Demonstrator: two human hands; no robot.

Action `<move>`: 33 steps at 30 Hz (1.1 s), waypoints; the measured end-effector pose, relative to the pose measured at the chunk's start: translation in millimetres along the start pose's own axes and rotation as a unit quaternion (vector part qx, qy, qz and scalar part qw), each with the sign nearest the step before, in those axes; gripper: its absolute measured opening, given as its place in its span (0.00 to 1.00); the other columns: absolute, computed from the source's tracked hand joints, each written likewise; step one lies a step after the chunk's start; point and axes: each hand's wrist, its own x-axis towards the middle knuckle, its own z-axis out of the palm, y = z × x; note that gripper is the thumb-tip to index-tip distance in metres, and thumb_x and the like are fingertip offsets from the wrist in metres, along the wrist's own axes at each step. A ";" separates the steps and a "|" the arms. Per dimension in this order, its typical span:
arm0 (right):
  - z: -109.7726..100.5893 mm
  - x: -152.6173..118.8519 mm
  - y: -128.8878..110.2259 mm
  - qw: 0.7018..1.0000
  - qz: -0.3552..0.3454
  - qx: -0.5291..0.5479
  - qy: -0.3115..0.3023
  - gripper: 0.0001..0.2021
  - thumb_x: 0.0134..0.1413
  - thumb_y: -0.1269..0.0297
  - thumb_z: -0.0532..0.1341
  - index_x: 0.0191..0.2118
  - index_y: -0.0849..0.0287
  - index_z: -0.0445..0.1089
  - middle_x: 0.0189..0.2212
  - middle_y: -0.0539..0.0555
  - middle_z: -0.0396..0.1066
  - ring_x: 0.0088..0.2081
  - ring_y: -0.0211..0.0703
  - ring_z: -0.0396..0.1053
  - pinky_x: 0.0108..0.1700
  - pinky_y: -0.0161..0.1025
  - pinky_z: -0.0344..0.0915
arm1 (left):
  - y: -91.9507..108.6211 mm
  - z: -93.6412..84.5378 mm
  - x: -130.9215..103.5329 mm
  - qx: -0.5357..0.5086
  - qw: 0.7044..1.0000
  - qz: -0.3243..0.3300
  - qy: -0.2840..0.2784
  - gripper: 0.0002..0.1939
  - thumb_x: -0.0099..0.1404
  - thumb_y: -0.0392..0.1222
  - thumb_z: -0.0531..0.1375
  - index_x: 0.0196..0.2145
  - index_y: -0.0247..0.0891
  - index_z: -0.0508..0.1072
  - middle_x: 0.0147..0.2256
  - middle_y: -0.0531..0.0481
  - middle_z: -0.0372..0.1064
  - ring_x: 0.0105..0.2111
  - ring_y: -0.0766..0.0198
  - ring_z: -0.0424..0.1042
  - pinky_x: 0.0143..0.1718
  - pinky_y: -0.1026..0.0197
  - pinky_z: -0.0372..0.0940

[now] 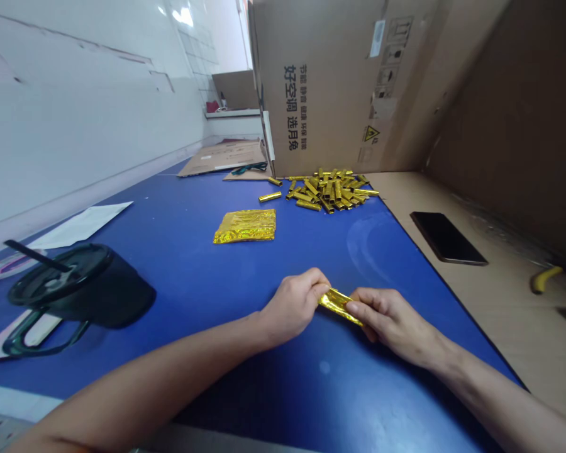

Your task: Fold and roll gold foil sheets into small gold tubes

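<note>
Both my hands meet over the blue mat (245, 277) near its front. My left hand (295, 305) and my right hand (389, 318) each pinch one end of a small gold foil piece (337, 303), which is partly rolled or folded between the fingertips. A flat stack of gold foil sheets (245, 226) lies on the mat farther out. Beyond it, a heap of several finished gold foil rolls (331, 189) lies by the foot of a big cardboard box, with one stray roll (270, 197) to its left.
A dark lidded mug with straw and handle (73, 292) stands at the left. A black phone (448, 238) lies on the cardboard surface at the right, near a yellow object (544, 279). A large cardboard box (339, 82) walls off the back. White paper (82, 223) lies at far left.
</note>
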 end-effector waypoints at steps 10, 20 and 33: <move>-4.0 2.7 5.0 0.999 -0.002 0.028 0.030 0.16 0.53 0.54 0.51 0.23 0.61 0.61 0.13 0.44 0.56 0.15 0.29 0.49 0.17 0.30 0.46 | 4.0 5.1 7.9 -0.373 0.910 -0.164 -0.076 0.13 0.51 0.42 0.60 0.30 0.34 0.60 0.19 0.55 0.64 0.17 0.71 0.65 0.18 0.69 0.59; -0.5 2.2 1.4 0.999 -0.008 0.044 -0.004 0.17 0.53 0.53 0.51 0.24 0.62 0.63 0.13 0.44 0.56 0.15 0.28 0.48 0.17 0.29 0.45 | 5.2 4.3 5.0 -0.443 0.864 -0.206 -0.120 0.14 0.48 0.41 0.63 0.27 0.32 0.62 0.20 0.50 0.68 0.20 0.65 0.70 0.19 0.68 0.61; -8.3 2.3 5.4 0.995 0.037 0.088 -0.024 0.17 0.50 0.50 0.53 0.24 0.60 0.60 0.11 0.42 0.56 0.13 0.27 0.48 0.15 0.29 0.44 | 1.5 -5.8 5.9 -0.476 0.845 -0.181 -0.165 0.15 0.56 0.44 0.57 0.35 0.34 0.57 0.28 0.44 0.69 0.27 0.59 0.72 0.25 0.63 0.65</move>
